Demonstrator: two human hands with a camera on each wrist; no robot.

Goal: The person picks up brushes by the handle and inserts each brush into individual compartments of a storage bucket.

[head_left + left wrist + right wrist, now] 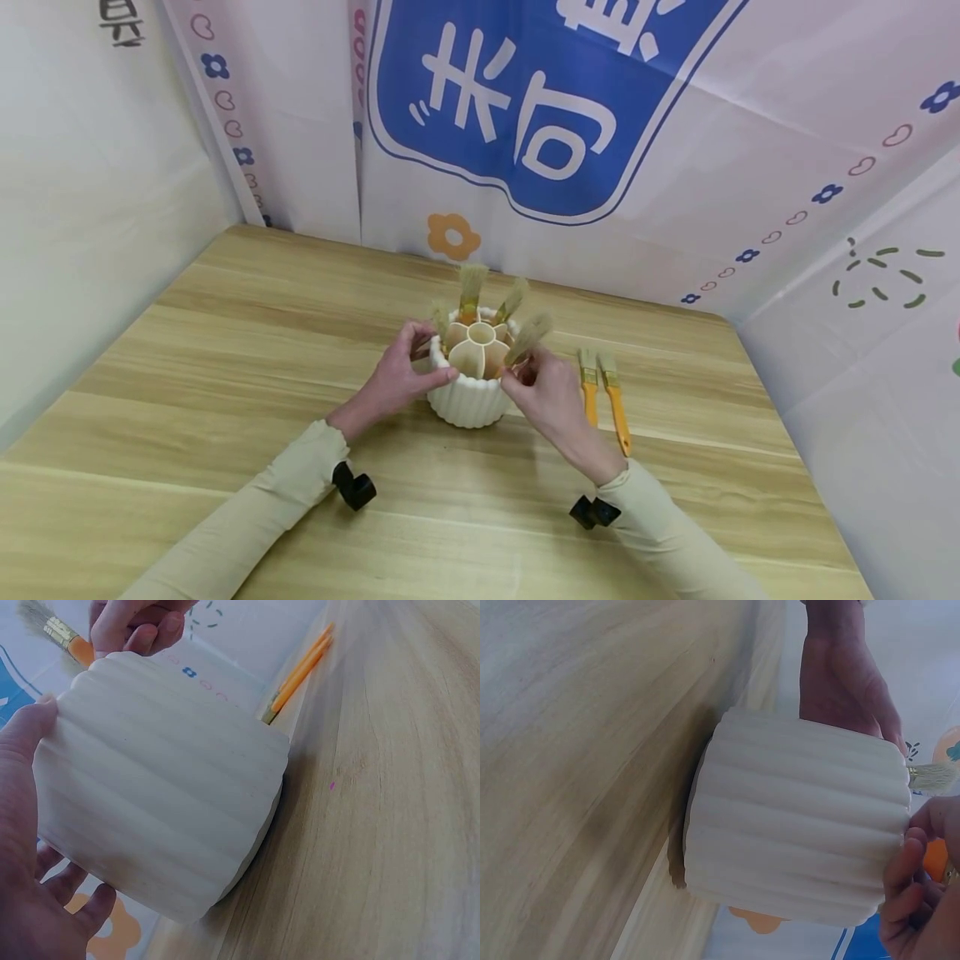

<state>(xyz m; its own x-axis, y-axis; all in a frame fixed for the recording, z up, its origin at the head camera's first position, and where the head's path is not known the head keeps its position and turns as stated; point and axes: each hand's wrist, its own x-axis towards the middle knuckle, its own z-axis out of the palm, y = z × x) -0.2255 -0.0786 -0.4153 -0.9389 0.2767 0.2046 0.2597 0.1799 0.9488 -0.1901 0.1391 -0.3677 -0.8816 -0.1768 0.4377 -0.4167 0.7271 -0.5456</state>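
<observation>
A white ribbed brush holder [468,406] with petal-shaped compartments stands upright on the table. My left hand [392,379] holds its left side, thumb at the rim and fingers around the wall. At the right rim my right hand [553,402] pinches a paintbrush [530,335], bristles up. In the left wrist view that brush's orange handle [80,652] shows just above the rim; its lower end is hidden. Several other paintbrushes stand bristles up in the holder, among them a back brush [471,290], a back-right brush [513,300] and a left brush [440,321].
Two paintbrushes with orange handles, a left one [589,388] and a right one [616,404], lie side by side on the wooden table [225,400], right of my right hand. A printed white cloth [300,150] hangs behind the table, with white walls at both sides.
</observation>
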